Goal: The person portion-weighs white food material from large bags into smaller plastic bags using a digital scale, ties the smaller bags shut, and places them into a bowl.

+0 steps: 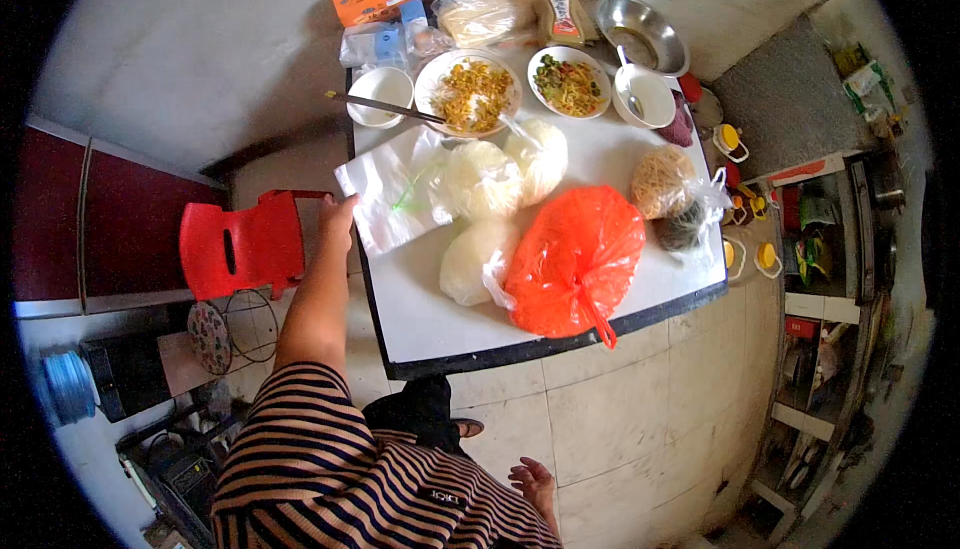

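Observation:
My left hand [339,213] is at the left edge of the white table [420,331], its thumb against the rim of a flat white plastic bag [397,189]. Whether the fingers grip the bag is unclear. My right hand [534,480] hangs low over the floor, holding nothing, fingers apart. Beside the flat bag sit clear bags of pale contents: one in the middle [480,178], one behind [540,159] and one in front [476,260]. A knotted red plastic bag [581,256] bulges over the table's front edge. At right are a bag of tan strands [661,180] and a dark bagged bundle [679,230].
Chopsticks [386,108] span a white bowl [380,91] and a food plate [469,95]. Behind them stand another food plate [570,82], a spoon bowl [646,99], a steel basin [641,35] and a red-capped jar [559,13]. A red chair [244,245] is left; shelves [817,309] line the right.

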`<control>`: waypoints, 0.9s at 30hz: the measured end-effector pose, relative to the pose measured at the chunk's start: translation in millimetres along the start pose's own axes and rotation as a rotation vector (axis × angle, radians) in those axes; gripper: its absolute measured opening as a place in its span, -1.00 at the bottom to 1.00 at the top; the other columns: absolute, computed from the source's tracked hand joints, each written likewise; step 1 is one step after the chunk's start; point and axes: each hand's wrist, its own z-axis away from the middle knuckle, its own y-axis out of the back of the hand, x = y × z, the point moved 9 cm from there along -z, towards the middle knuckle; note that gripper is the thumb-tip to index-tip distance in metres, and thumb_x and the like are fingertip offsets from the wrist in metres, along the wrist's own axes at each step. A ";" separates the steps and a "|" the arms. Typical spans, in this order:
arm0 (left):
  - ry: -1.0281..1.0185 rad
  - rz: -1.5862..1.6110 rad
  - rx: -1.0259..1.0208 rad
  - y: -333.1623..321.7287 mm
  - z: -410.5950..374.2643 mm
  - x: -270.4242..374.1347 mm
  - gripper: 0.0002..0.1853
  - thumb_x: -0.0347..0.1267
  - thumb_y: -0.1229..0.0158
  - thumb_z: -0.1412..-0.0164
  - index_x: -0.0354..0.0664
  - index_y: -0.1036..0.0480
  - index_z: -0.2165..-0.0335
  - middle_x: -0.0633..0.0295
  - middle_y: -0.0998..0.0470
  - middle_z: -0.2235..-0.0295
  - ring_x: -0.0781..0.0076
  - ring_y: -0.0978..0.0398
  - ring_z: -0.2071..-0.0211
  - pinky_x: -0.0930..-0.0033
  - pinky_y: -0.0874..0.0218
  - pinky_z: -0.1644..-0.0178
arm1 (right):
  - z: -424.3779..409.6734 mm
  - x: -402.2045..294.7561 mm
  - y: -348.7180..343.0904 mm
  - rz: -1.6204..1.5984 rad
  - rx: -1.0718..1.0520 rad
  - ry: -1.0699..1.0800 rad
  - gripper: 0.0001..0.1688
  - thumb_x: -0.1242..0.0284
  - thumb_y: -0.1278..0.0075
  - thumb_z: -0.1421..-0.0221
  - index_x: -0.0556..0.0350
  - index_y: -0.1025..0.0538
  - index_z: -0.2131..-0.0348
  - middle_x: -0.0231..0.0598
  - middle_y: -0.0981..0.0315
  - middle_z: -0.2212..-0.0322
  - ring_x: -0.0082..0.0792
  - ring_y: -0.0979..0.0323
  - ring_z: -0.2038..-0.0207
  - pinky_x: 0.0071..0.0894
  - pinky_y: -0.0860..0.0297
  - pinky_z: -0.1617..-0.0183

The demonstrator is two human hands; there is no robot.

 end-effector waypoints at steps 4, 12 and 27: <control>0.108 0.256 -0.234 -32.4 -19.2 1.5 -0.60 -0.46 -0.19 0.16 -0.38 -0.38 0.25 0.03 -0.49 0.34 0.20 -0.46 0.33 0.30 -0.28 0.22 | -3.0 -31.8 -4.8 0.078 0.078 -0.098 -0.56 0.44 0.06 -0.01 0.33 -0.31 0.11 -0.10 -0.45 0.39 -0.33 -0.45 0.39 -0.46 -0.40 0.38; 0.023 0.164 -0.060 -28.7 -23.3 17.5 -0.54 -0.51 -0.21 0.23 -0.34 -0.33 0.23 0.08 -0.47 0.34 0.27 -0.44 0.34 0.31 -0.26 0.21 | -28.3 -48.8 0.8 0.157 0.051 -0.064 -0.55 0.43 0.06 0.00 0.34 -0.31 0.12 -0.10 -0.46 0.41 -0.33 -0.46 0.43 -0.45 -0.40 0.42; -0.769 -1.195 -0.322 -115.0 11.6 118.0 -0.34 -0.17 -0.15 0.07 -0.14 -0.17 0.00 0.10 -0.30 0.04 0.14 -0.20 -0.04 0.06 0.07 -0.13 | -52.8 -78.4 5.3 0.249 0.085 -0.056 -0.60 0.48 0.06 0.03 0.34 -0.35 0.16 -0.15 -0.46 0.46 -0.38 -0.45 0.46 -0.51 -0.37 0.44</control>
